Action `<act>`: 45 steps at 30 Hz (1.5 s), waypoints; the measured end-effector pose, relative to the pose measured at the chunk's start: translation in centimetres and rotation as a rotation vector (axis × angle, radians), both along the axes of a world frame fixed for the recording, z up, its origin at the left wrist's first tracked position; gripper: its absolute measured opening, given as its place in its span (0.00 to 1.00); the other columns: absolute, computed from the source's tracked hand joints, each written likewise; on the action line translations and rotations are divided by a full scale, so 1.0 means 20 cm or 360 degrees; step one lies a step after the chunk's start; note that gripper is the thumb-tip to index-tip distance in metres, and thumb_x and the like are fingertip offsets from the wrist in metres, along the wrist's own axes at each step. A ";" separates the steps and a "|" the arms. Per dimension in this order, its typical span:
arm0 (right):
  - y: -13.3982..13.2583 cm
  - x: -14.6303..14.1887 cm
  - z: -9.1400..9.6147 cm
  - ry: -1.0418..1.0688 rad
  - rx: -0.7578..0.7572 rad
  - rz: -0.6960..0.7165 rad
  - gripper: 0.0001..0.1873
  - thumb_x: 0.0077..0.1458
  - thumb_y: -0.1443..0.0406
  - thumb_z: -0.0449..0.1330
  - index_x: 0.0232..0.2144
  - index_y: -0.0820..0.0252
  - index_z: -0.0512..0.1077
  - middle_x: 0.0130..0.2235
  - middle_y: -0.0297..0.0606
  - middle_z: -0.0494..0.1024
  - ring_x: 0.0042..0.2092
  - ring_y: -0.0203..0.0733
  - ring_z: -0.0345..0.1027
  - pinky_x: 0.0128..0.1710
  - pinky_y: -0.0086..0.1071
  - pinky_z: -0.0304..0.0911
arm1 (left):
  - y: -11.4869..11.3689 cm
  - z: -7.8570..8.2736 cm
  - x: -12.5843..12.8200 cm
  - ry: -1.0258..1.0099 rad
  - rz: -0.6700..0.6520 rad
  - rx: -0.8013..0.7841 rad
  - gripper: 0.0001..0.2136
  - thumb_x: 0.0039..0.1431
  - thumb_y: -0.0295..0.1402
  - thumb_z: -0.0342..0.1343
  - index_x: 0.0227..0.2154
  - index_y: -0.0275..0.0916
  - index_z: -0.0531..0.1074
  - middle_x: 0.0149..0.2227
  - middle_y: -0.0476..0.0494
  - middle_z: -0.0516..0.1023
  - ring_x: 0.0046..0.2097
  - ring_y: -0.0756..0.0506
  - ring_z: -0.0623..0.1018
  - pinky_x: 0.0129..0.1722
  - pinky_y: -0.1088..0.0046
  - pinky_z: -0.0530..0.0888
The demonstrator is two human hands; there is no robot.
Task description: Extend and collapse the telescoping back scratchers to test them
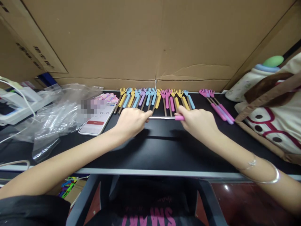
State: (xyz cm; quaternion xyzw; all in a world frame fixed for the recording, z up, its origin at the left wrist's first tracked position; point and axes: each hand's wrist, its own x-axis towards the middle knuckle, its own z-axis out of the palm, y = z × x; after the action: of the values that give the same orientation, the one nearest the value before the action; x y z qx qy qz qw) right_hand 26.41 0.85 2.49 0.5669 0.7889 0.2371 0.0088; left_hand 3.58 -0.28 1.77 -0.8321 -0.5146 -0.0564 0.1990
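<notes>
1. Location: the pink-handled back scratcher (162, 118) is held level above the black desktop (162, 157), on the near side of the row of back scratchers (158, 102). A smaller cluster of pink and purple back scratchers (218, 112) lies to the right.

2. Grip state: the left hand (135, 121) is clenched around the left end of the bare metal rod; the fist hides that end, so the claw head cannot be confirmed. The right hand (198, 121) grasps the pink sleeve at the right end.

3. Handling estimate: the unit is probably light. The rod appears stiff, smooth and somewhat slippery; the sleeve probably offers softer, surer purchase. The thin claw tines visible on the row are likely the most fragile part.

4. Hold points: use the sleeve as the main grip. Support the rod close to its opposite end, and keep pressure off the tines.

5. Markings: the smartphone (95, 127) at left shows "06.25", with adjoining content pixelated. The cardboard panel (113, 37) carries dark printed characters at far left, not reliably legible. Inverted pink lettering on the black garment (105, 216) appears to read "SMART". No brand is discernible on the back scratchers.
</notes>
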 end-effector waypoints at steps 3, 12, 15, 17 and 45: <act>-0.01 -0.08 0.01 0.0013 -0.0014 0.0044 0.20 0.64 0.57 0.39 0.41 0.57 0.68 0.28 0.42 0.77 0.29 0.42 0.69 0.25 0.30 0.35 | 0.01 0.02 0.08 0.0024 -0.0024 0.0020 0.11 0.57 0.25 0.47 0.38 0.42 0.72 0.26 0.43 0.78 0.30 0.42 0.78 0.22 0.73 0.55; -0.01 -0.11 -0.03 0.0096 0.0059 0.0250 0.16 0.62 0.59 0.44 0.37 0.57 0.70 0.25 0.38 0.76 0.26 0.39 0.67 0.24 0.30 0.34 | 0.03 0.03 0.07 0.0043 -0.0138 0.0117 0.10 0.57 0.23 0.47 0.35 0.39 0.72 0.27 0.44 0.78 0.33 0.42 0.77 0.22 0.72 0.55; -0.01 -0.13 -0.04 0.0099 0.0129 0.0368 0.15 0.61 0.61 0.45 0.35 0.57 0.70 0.24 0.37 0.76 0.24 0.37 0.65 0.24 0.30 0.33 | 0.03 0.03 0.08 -0.0007 -0.0278 0.0227 0.08 0.57 0.24 0.48 0.32 0.38 0.72 0.26 0.45 0.77 0.33 0.43 0.75 0.23 0.71 0.58; 0.00 -0.13 -0.04 0.0096 0.0177 0.0429 0.16 0.61 0.61 0.44 0.33 0.58 0.71 0.24 0.36 0.75 0.23 0.36 0.64 0.24 0.30 0.33 | 0.03 0.03 0.09 -0.0023 -0.0362 0.0322 0.07 0.58 0.25 0.48 0.30 0.37 0.71 0.25 0.44 0.76 0.33 0.43 0.75 0.25 0.70 0.59; 0.20 0.86 0.15 -0.0151 0.0272 -0.0575 0.13 0.52 0.56 0.53 0.26 0.60 0.69 0.32 0.49 0.75 0.30 0.37 0.59 0.26 0.31 0.41 | 0.07 0.25 -0.79 0.0314 0.0165 0.0673 0.20 0.66 0.41 0.34 0.20 0.40 0.60 0.23 0.48 0.66 0.32 0.47 0.61 0.27 0.72 0.54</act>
State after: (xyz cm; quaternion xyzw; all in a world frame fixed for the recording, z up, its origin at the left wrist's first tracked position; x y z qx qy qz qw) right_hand 43.68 4.80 5.59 0.6861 0.6501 0.3241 0.0404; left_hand -12.24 1.04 6.68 -0.7458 -0.5115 -0.0710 0.4209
